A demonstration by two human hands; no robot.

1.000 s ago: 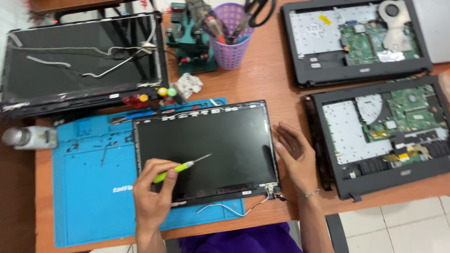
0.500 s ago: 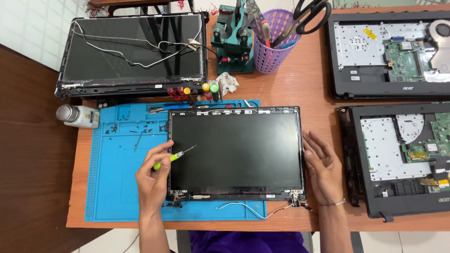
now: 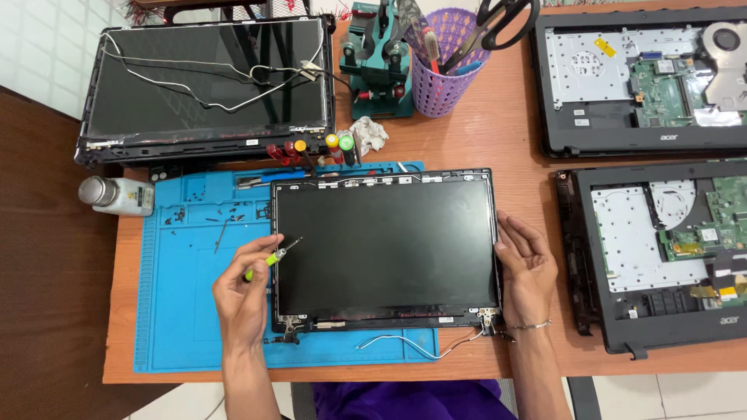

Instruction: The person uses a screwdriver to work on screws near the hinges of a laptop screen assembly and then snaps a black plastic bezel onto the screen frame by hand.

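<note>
Mostly wooden table (image 3: 506, 132), blue mat (image 3: 187, 311) — tiled floor (image 3: 685, 393)

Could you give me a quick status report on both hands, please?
Left hand holds green screwdriver at screen panel left edge. Right hand braces right edge. Nothing blocking.

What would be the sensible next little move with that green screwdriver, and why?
Probably lower the tip of the green screwdriver onto the left edge of the laptop screen panel. The left hand holds it just above that edge over the blue mat, while the right hand rests against the panel's right side, steadying it.
</note>
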